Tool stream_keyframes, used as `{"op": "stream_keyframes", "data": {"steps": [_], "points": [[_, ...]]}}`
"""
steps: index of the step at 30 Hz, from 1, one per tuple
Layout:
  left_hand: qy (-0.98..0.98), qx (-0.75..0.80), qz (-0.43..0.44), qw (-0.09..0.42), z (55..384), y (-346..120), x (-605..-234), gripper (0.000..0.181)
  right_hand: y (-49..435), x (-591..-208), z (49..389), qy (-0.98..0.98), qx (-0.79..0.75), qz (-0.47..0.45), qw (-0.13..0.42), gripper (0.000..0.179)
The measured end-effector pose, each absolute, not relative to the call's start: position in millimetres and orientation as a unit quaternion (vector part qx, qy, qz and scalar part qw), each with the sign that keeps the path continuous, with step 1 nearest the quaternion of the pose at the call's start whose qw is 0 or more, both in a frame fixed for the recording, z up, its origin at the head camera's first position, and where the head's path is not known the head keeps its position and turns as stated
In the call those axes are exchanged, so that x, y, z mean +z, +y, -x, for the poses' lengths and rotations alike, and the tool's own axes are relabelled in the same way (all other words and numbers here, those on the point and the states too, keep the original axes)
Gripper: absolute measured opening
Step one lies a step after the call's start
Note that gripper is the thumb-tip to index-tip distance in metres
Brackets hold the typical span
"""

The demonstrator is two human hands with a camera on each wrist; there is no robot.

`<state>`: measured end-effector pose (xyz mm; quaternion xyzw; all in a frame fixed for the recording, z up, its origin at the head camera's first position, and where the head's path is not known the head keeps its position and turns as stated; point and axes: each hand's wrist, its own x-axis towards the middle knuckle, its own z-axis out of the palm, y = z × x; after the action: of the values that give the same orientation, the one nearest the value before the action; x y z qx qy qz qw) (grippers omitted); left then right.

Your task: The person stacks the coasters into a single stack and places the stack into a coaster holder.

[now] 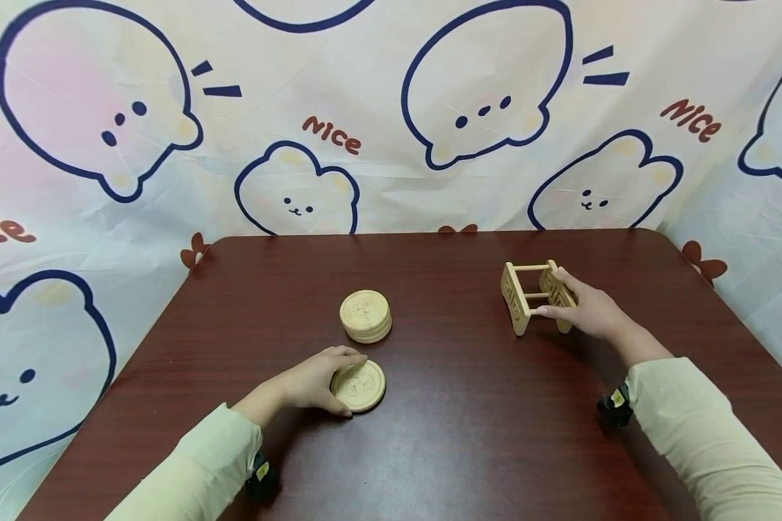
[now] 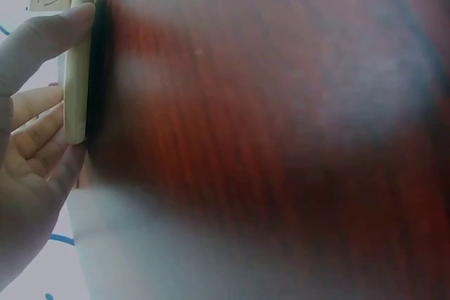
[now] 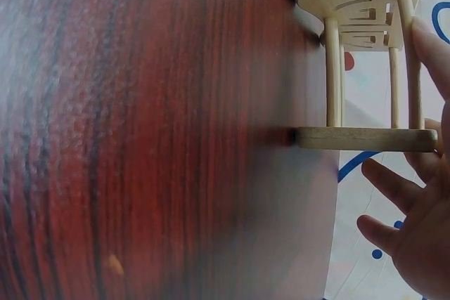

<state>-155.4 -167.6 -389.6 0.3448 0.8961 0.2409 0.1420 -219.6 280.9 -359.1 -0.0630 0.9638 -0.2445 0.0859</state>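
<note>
Gripping a flat, round, pale wooden disc (image 1: 361,386) with the left hand (image 1: 314,379) here, curling the fingers to its twelve o'clock rim and pressing the thumb at seven, on or barely above the glossy, dark reddish-brown surface (image 1: 463,449), impossible to tell which. Spotting a short stack of round, pale wooden discs (image 1: 365,316) nearby, at twelve o'clock from the held one, showing an engraved top. And over at two o'clock from that disc, pinching an upright, pale wooden rack (image 1: 515,300) of carved end panels and round rods with the right hand (image 1: 591,310) from four o'clock, laying the thumb on a rod and spreading two fingers clear of the wood. Taking in a pale, cartoon-printed fabric sheet (image 1: 391,188) behind the surface at twelve o'clock.
</note>
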Motion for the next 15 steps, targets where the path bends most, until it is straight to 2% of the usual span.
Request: {"op": "stream_keyframes", "data": {"steps": [8,15], "points": [[0.893,0.26,-0.339,0.141,158,-165,-382,0.08,280,-359,220,0.963,-0.246,0.069,0.082,0.098],[0.891,0.265,-0.351,0.114,161,-162,-367,0.08,280,-357,219,0.963,-0.246,0.066,0.084,0.097]]}}
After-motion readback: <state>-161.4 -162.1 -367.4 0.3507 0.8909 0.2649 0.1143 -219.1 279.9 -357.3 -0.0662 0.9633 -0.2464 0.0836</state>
